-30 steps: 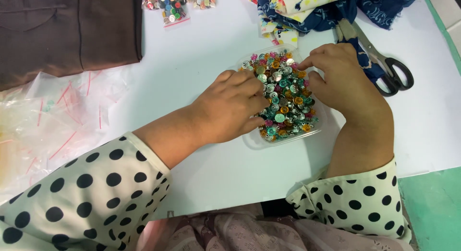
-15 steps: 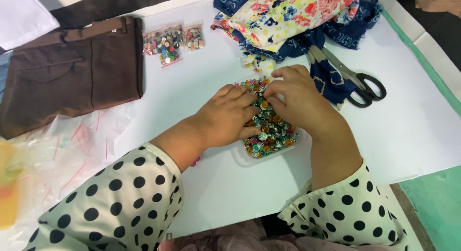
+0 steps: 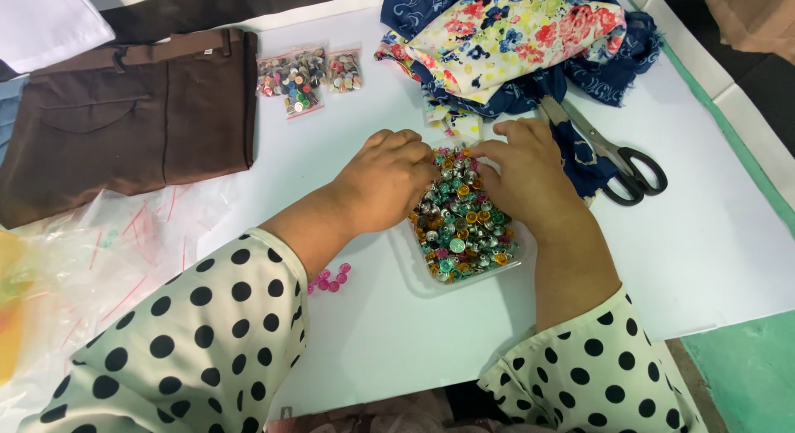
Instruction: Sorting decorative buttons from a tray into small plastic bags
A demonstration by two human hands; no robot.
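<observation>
A clear plastic tray (image 3: 512, 267) heaped with small coloured and silver studs (image 3: 460, 224) lies on the white table. My left hand (image 3: 387, 180) rests on the tray's left side, fingers curled down into the studs. My right hand (image 3: 528, 175) covers the tray's far right side, fingertips pressed into the heap. The two hands almost meet at the far end of the tray. Whether either hand pinches a single stud is hidden by the fingers. Both sleeves are white with black dots.
Black-handled scissors (image 3: 617, 156) lie right of my right hand. Floral and navy fabric (image 3: 513, 44) is piled behind. Brown trousers (image 3: 124, 118) lie far left, small bags of studs (image 3: 300, 77) beside them. Pink beads (image 3: 331, 278) and clear plastic bags (image 3: 91, 251) sit near left. Table edge (image 3: 729, 127) runs right.
The view has shifted, so the tray and hands sit lower and more central. Both hands stay on the stud heap, fingers working closer together at its far end.
</observation>
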